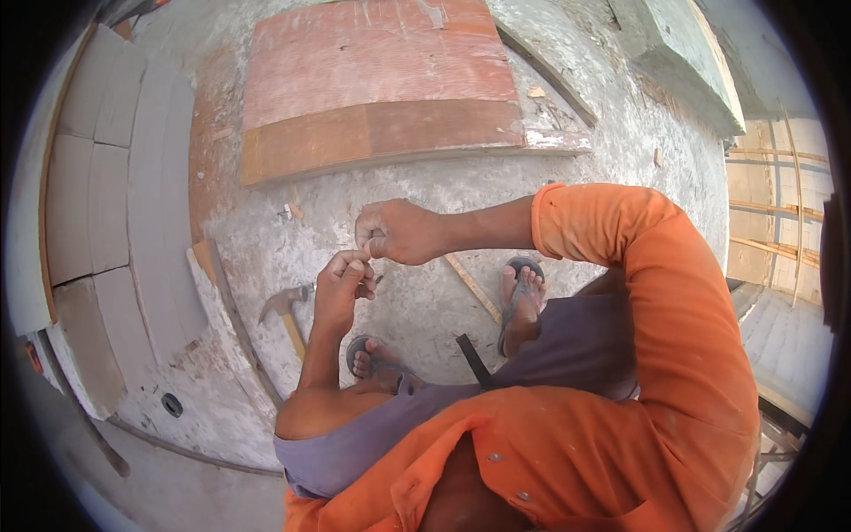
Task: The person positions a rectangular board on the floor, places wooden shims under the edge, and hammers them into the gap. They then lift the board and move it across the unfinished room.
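In front of me, over the floor, my two hands meet with their fingertips close together. My right hand (pixel 403 232), at the end of an orange sleeve, is closed in a pinch. Just below it, my left hand (pixel 339 282) is closed too, thumb against fingers. A small dark tip shows beside the left fingers, too small to name; whatever the right fingers hold is hidden. A hammer (pixel 283 303) with a wooden handle lies left of my left forearm. Between my sandalled feet a narrow yellowish strip (pixel 473 287) rests on the floor, with a flat black bar (pixel 473 359) nearer me.
Ahead lies a large reddish wooden panel (pixel 381 62) with a brown board along its near edge. Grey boards (pixel 106 204) and a wooden batten (pixel 232 310) are on the left. A black ring-shaped object (pixel 172 405) sits lower left. A concrete block (pixel 683 62) stands far right.
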A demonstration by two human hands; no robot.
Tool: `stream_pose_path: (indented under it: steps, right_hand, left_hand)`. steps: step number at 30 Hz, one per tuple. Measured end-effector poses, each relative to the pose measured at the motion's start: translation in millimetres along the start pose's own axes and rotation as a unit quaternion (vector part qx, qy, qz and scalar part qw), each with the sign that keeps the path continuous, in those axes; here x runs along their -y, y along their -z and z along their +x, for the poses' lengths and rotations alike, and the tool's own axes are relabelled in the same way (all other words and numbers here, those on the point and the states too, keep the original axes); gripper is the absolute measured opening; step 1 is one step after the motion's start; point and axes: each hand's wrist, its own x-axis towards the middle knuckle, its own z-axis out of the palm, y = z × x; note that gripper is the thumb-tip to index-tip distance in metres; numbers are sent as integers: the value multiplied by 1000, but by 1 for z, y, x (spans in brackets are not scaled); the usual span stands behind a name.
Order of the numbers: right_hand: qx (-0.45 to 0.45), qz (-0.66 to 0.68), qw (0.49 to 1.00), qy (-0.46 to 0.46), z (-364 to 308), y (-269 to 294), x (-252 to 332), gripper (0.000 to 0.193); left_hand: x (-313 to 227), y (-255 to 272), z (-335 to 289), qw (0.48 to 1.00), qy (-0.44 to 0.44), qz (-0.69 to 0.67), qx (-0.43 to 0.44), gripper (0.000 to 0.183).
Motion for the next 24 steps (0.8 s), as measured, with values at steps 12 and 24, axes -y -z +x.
stream_pose_path:
  steps: [12,24]
  right_hand:
    - [-295,-68,931,-202,-136,194,-134,18]
    - [-415,-100,900,-89,-123,144,-194,13]
  left_hand:
    - [111,103,-97,773,159,524,-320,45]
    - [-38,91,-101,862,232,408,-190,27]
